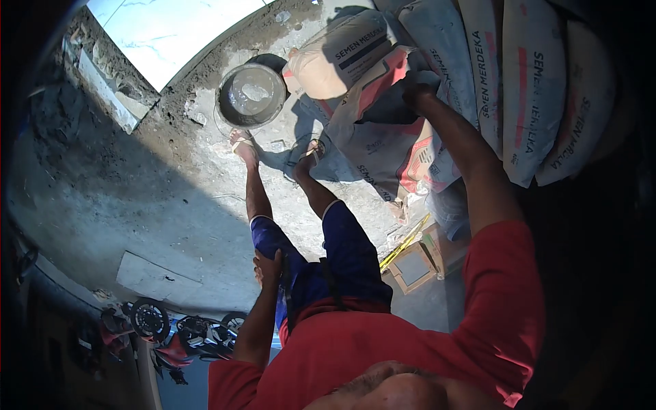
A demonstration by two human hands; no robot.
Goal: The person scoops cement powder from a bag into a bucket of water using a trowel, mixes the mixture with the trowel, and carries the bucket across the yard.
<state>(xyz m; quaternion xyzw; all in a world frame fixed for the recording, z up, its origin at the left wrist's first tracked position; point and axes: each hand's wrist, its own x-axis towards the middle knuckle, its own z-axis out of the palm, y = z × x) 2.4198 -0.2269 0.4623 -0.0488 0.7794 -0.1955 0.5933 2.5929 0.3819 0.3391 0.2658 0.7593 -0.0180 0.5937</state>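
Observation:
My right hand (pixel 419 98) reaches to the mouth of a torn-open cement bag (pixel 384 147). Deep shadow there hides its fingers and anything they may hold. The bag's paper edges are folded back, with red and dark print showing. My left hand (pixel 266 267) rests on the thigh of my blue shorts, its fingers spread on the cloth and nothing in it. A round dark bucket (pixel 251 96) stands in front of my feet, with wet grey stuff and a pale lump inside.
Another cement bag (pixel 338 58) lies beyond the torn one. Several full cement bags (pixel 533 89) line the right. White tiles (pixel 171 31) cover the far left corner, near a broken slab (pixel 109 92). A cardboard box (pixel 412 268) and a motorcycle (pixel 198 333) are behind me.

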